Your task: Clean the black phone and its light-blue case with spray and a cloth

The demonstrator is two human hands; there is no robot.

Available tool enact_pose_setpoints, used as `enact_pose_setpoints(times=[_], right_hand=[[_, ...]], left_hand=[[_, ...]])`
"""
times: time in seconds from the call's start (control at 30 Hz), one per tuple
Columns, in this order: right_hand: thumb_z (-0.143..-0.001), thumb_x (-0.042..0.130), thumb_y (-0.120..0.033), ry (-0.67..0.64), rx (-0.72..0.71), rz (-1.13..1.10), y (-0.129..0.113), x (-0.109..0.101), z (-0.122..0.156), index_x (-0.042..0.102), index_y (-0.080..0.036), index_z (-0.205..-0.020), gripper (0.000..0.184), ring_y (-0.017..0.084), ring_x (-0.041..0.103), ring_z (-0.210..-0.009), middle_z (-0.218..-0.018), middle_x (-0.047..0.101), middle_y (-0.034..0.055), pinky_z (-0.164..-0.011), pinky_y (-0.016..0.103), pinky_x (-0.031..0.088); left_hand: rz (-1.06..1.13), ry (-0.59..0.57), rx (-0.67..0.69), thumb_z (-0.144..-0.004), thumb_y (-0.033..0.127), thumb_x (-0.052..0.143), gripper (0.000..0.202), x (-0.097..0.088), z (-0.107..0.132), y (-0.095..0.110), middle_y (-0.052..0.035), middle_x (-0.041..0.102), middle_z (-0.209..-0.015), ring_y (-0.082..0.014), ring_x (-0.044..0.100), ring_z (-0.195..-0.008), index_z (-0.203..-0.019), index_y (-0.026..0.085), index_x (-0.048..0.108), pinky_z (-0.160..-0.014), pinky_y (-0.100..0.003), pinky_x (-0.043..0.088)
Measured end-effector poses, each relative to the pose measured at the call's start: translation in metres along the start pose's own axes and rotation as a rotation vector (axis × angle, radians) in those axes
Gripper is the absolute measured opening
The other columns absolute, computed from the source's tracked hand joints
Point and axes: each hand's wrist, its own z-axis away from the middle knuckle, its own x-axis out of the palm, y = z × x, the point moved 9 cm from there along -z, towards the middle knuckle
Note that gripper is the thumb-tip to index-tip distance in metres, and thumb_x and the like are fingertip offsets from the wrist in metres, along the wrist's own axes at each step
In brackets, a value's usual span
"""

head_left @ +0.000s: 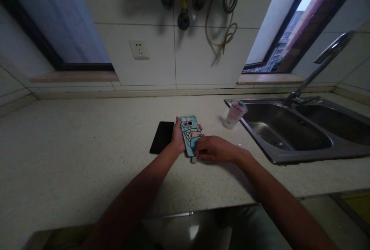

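My left hand (178, 136) is wrapped round a phone (190, 134) in a light blue case with a cartoon figure, its back and camera facing up. At the phone's lower right edge, my right hand (214, 148) has its fingers curled in; whatever is between them is hidden. A small greyish piece (193, 160) shows just below the phone's bottom end, close to the right fingertips; its kind is unclear. Left of my left hand, a flat black slab like a phone or small tablet (162, 137) lies on the pale countertop (115, 157).
A clear plastic cup (235, 114) with red markings stands, looking tilted, beside the steel double sink (271, 157). The faucet (320, 65) rises behind the sink. On the tiled wall are a socket (139, 49), pipe fittings (183, 18) and a looped cord (228, 36).
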Motion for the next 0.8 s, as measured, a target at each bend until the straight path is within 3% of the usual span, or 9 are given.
enact_pose_setpoints(times=[0.2,0.3,0.47,0.67,0.8], right_hand=[[-0.091,0.054,-0.015,0.113,-0.090,0.148,-0.016,0.008,-0.008,0.065,-0.018,-0.090,0.011,0.018,0.058,-0.084,-0.090,0.067,0.0060,-0.075,0.029,0.044],[-0.090,0.060,-0.021,0.119,-0.060,0.162,-0.014,0.006,-0.008,0.062,-0.018,-0.092,0.004,0.019,0.058,-0.085,-0.093,0.066,0.0069,-0.076,0.030,0.043],[-0.080,0.077,-0.037,0.098,0.168,0.181,0.003,-0.010,0.001,0.059,-0.018,-0.095,0.031,0.019,0.057,-0.080,-0.093,0.067,0.0065,-0.067,0.028,0.036],[-0.075,0.077,-0.057,-0.066,0.427,0.222,0.028,-0.013,0.017,0.066,-0.020,-0.082,0.039,0.018,0.058,-0.068,-0.076,0.068,0.0036,-0.057,0.028,0.027],[-0.072,0.079,-0.056,-0.166,0.533,0.270,0.037,-0.007,0.021,0.074,-0.022,-0.080,0.035,0.021,0.064,-0.071,-0.078,0.073,0.0056,-0.057,0.027,0.028]], left_hand=[[0.049,0.022,0.008,-0.094,0.069,0.026,0.070,-0.002,0.000,0.000,-0.0170,0.072,-0.086,-0.0322,0.071,-0.088,-0.098,0.012,0.067,-0.081,-0.056,0.056],[0.079,0.022,0.002,-0.095,0.067,0.028,0.069,0.000,0.000,0.000,-0.0181,0.073,-0.092,-0.0335,0.071,-0.093,-0.103,0.011,0.067,-0.083,-0.056,0.056],[0.063,0.070,0.033,-0.095,0.068,0.026,0.071,-0.003,-0.001,0.004,-0.0185,0.072,-0.087,-0.0334,0.071,-0.091,-0.098,0.010,0.068,-0.082,-0.053,0.057],[0.016,0.030,0.060,-0.093,0.071,0.023,0.074,-0.004,0.000,0.010,-0.0171,0.072,-0.083,-0.0299,0.072,-0.078,-0.093,0.012,0.068,-0.076,-0.052,0.058],[-0.008,0.023,0.061,-0.093,0.071,0.024,0.073,-0.004,0.000,0.010,-0.0162,0.072,-0.082,-0.0280,0.071,-0.073,-0.094,0.012,0.068,-0.074,-0.052,0.059]])
